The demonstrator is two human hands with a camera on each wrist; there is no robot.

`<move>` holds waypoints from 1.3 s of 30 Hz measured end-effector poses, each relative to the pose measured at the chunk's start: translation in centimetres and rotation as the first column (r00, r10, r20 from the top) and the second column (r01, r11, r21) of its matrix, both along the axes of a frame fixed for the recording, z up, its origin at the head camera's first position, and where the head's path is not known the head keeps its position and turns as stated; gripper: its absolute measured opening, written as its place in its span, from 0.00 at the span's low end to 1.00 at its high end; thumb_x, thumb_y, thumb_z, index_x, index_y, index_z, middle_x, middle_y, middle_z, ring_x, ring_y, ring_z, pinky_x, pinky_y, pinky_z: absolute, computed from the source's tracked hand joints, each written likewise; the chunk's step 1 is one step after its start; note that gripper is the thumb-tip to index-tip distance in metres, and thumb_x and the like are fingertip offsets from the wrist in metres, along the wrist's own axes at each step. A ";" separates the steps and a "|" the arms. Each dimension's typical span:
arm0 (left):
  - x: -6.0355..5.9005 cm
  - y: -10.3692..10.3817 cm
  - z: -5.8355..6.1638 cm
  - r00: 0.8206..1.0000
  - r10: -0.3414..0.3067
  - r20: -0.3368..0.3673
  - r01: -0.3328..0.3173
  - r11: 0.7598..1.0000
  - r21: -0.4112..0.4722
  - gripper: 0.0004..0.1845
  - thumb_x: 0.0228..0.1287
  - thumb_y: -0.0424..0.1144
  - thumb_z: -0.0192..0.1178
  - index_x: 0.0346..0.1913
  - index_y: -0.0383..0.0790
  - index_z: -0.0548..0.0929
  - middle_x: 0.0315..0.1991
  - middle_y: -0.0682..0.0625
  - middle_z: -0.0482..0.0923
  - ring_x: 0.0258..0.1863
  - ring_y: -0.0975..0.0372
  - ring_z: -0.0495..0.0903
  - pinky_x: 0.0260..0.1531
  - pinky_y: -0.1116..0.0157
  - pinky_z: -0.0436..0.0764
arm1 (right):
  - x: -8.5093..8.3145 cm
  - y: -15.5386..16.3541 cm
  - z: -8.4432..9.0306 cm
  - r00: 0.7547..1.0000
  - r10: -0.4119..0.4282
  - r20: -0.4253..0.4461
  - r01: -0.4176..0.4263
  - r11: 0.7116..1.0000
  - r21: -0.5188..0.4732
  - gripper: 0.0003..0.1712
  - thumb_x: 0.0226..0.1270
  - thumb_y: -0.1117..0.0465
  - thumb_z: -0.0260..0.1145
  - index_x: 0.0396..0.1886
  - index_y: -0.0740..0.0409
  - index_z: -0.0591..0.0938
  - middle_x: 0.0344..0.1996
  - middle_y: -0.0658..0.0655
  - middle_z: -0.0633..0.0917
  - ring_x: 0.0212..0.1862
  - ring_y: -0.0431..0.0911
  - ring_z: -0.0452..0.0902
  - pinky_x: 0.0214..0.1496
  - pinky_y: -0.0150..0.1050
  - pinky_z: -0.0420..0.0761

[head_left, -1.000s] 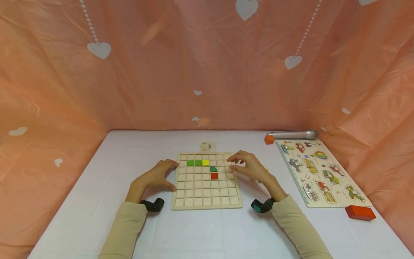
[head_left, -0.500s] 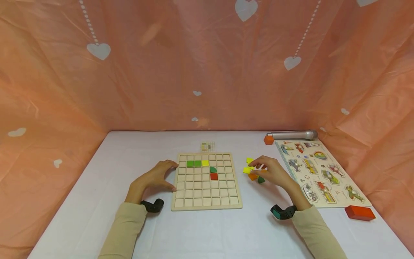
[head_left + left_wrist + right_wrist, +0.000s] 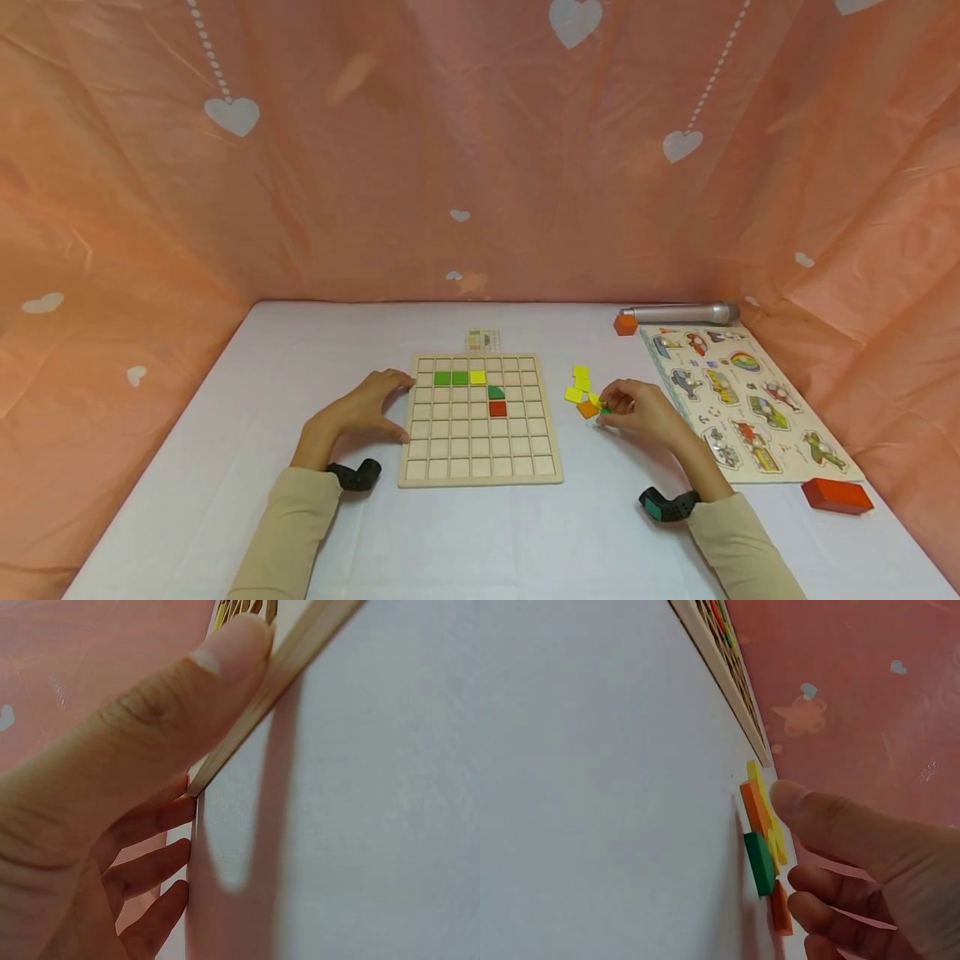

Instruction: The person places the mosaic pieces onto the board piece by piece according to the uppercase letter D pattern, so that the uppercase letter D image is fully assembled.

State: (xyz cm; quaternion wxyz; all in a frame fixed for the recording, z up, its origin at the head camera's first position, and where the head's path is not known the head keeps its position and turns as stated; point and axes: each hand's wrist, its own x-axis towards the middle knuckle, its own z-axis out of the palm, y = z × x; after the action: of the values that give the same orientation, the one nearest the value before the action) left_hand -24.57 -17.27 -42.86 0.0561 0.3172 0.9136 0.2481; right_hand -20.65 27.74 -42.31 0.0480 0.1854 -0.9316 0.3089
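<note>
With only five coloured tiles sitting in the grid board (image 3: 480,421) and most squares bare, the left hand (image 3: 358,410) is bracing its edge while the right hand (image 3: 637,410) is pinching a green tile (image 3: 759,862) from the loose pile (image 3: 582,390) beside the board.

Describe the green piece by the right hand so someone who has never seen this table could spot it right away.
Start at the wooden grid board in the middle of the white table. Just to its right lies a small cluster of loose tiles, with the right hand reaching into them. The green piece sits at the fingertips, the only green one among yellow and orange neighbours.
</note>
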 end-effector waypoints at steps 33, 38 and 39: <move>0.0 0.1 0.3 1.000 0.012 0.028 -0.013 1.000 0.028 0.47 0.34 0.49 0.77 0.59 0.29 0.70 0.59 0.38 0.69 0.59 0.46 0.65 0.61 0.49 0.64 | -0.3 1.0 -0.7 0.998 0.058 0.034 -0.059 0.997 0.044 0.09 0.52 0.69 0.71 0.35 0.65 0.82 0.27 0.51 0.80 0.29 0.39 0.71 0.30 0.30 0.74; 0.0 0.1 0.1 0.999 0.012 0.031 -0.013 1.000 0.025 0.47 0.34 0.49 0.78 0.59 0.29 0.70 0.59 0.38 0.69 0.59 0.45 0.65 0.61 0.49 0.63 | -0.4 1.1 -0.7 0.998 0.041 0.043 -0.043 0.998 0.048 0.09 0.52 0.69 0.70 0.35 0.64 0.83 0.28 0.51 0.81 0.29 0.39 0.71 0.30 0.30 0.74; 0.0 0.1 0.1 0.999 0.013 0.032 -0.013 1.000 0.026 0.47 0.34 0.49 0.78 0.59 0.29 0.70 0.59 0.38 0.69 0.59 0.45 0.65 0.61 0.49 0.63 | -0.3 1.1 -0.7 0.998 0.040 0.038 -0.042 0.998 0.046 0.09 0.52 0.69 0.70 0.35 0.64 0.83 0.29 0.52 0.81 0.30 0.39 0.72 0.31 0.31 0.75</move>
State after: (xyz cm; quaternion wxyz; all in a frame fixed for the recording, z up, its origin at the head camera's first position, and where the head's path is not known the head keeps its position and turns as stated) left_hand -24.57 -17.19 -42.74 0.0650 0.3080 0.9114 0.2652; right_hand -20.99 28.81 -43.03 0.0198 0.1997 -0.9353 0.2914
